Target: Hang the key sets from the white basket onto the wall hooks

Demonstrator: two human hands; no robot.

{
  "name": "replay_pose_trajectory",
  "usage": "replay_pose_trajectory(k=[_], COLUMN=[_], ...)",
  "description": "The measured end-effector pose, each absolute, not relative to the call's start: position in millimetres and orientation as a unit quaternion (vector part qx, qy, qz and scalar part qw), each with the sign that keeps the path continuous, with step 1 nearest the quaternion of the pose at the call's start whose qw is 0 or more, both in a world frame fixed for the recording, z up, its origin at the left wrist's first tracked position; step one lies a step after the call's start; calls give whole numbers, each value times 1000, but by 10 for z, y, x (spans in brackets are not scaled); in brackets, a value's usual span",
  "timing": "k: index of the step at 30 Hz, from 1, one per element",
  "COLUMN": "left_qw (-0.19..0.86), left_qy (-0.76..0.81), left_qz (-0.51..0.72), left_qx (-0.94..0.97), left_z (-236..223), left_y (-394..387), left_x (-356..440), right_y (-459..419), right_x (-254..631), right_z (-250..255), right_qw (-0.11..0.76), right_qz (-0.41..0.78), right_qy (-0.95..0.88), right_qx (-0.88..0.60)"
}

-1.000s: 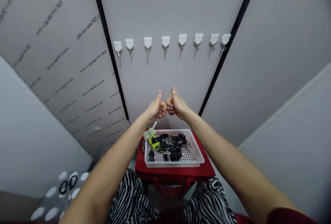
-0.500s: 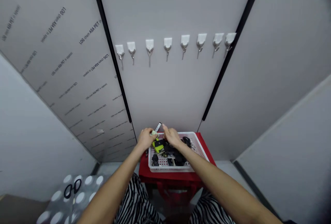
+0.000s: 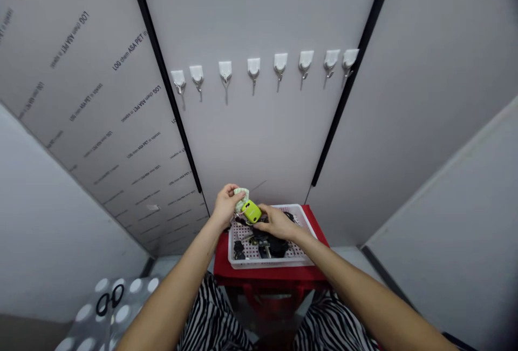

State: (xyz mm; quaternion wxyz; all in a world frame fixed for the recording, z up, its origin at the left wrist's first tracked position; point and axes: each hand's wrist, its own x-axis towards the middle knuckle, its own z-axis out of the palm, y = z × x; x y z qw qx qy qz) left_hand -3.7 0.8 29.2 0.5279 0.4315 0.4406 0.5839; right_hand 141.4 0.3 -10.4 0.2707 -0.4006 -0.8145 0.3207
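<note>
Over the left part of a white perforated basket (image 3: 301, 260), my left hand (image 3: 225, 206) pinches a pale green patterned piece (image 3: 242, 197) between thumb and fingers. Next to that piece sits a bright yellow-green key fob (image 3: 251, 211), tilted, with small dark marks on its face. My right hand (image 3: 280, 223) closes its thumb and fingers on the right end of the fob. Below, the basket holds a pile of dark keys and fobs (image 3: 275, 245), partly hidden by my right hand. A small black piece (image 3: 239, 248) lies in its near left corner.
The basket rests on a red cloth-covered stand (image 3: 259, 274) before my knees. Several white adhesive hooks (image 3: 253, 67) run in a row across the grey wall panel (image 3: 259, 140). Black-handled scissors (image 3: 110, 299) lie on wrapped white-capped bottles (image 3: 121, 316) at lower left.
The yellow-green fob has risen out of the basket and turned between my hands. My right hand has moved down onto its end. The white marked strip seen upright before no longer shows. The view has shifted slightly.
</note>
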Motion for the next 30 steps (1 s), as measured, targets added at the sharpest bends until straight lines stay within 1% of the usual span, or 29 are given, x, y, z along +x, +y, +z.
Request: replay_pose_trajectory(k=[2, 8, 11, 13, 15, 20, 24, 28, 30], left_qw=[534, 557, 562, 557, 555, 572, 590, 604, 605], left_qy=[430, 392, 380, 378, 377, 363, 357, 359, 384], left_qz=[589, 644, 673, 691, 704, 718, 710, 695, 674], left_qx=[427, 348, 294, 263, 232, 162, 145, 152, 180], left_z=[371, 532, 543, 528, 498, 385, 286, 152, 54], left_y=[13, 40, 63, 85, 106, 142, 152, 144, 130], left_x=[-31, 50, 110, 142, 169, 248, 276, 216, 175], right_y=[-5, -6, -46, -91, -132, -165, -159, -165, -173], right_x=[1422, 1375, 1364, 1369, 1379, 1354, 1262, 1148, 1089], right_z=[-93, -33, -40, -65, -88, -108, -146, -198, -206], right_qw=[270, 341, 309, 281, 285, 351, 358, 395, 399], right_qz=[366, 451, 553, 598, 599, 549, 518, 544, 553], right_qy=[-803, -736, -692, -673, -666, -668, -680, -641, -631], right_qx=[-385, -372, -345, -333, -342, -360, -377, -370, -369])
